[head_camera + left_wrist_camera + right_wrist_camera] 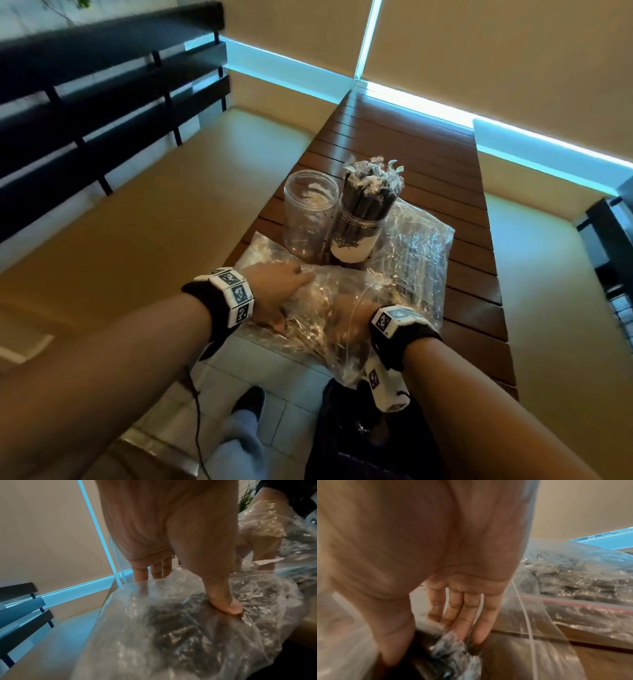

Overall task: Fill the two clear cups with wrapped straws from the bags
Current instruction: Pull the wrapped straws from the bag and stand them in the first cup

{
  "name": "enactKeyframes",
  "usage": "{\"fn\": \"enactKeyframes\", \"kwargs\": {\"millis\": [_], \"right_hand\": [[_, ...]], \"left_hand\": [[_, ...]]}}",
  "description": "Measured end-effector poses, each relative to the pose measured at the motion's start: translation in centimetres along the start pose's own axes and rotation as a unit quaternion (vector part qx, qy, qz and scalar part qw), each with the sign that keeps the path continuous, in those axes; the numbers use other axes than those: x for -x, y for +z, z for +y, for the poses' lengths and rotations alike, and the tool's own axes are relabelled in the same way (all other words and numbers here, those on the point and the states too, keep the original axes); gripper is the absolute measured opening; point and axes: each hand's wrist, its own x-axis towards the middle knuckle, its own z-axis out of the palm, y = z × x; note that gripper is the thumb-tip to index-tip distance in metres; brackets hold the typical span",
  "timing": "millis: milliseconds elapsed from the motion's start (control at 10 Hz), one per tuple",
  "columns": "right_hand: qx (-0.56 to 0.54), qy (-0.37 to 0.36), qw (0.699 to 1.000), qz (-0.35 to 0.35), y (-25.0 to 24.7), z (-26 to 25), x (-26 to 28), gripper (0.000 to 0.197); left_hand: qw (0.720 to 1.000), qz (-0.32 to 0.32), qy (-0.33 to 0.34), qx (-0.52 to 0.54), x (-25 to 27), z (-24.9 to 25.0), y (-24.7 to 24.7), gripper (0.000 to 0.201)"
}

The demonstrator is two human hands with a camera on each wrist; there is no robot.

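Two clear cups stand on the slatted wooden table (394, 144). The left cup (310, 212) holds no straws; the right cup (359, 222) is packed with black wrapped straws (371, 192). In front of them lies a clear bag of straws (318, 329). My left hand (279, 291) holds this bag (171, 628), thumb (226, 605) pressing its top and the other fingers (140, 572) behind a bulge. My right hand (349, 315) is inside the bag, seen through the plastic. Its fingers (477, 628) are straight and touch the crinkled ends of the straws (453, 646).
A second clear bag of straws (421, 246) lies behind and right of the cups, with a red seal strip (582, 603). Tan bench seats flank the table, with a black slatted backrest (85, 120) at left. A black bag (359, 442) sits by my feet below the table's near edge.
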Motion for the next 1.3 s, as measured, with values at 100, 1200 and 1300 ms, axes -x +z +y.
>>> {"fn": "enactKeyframes", "kwargs": {"millis": [100,1200,1300], "right_hand": [[0.035,0.02,0.998,0.039,0.7,1.0,-1.7,0.04],[0.164,0.092,0.955,0.229,-4.1,3.9,4.9,0.017],[0.196,0.142,0.942,0.234,-5.9,5.0,8.2,0.022]], "left_hand": [[1.0,0.011,-0.007,0.002,-0.4,-0.1,0.5,0.106],[0.994,0.041,-0.059,0.086,-2.9,-0.8,0.7,0.093],[0.992,0.029,-0.075,0.093,-3.4,-0.8,0.9,0.093]]}}
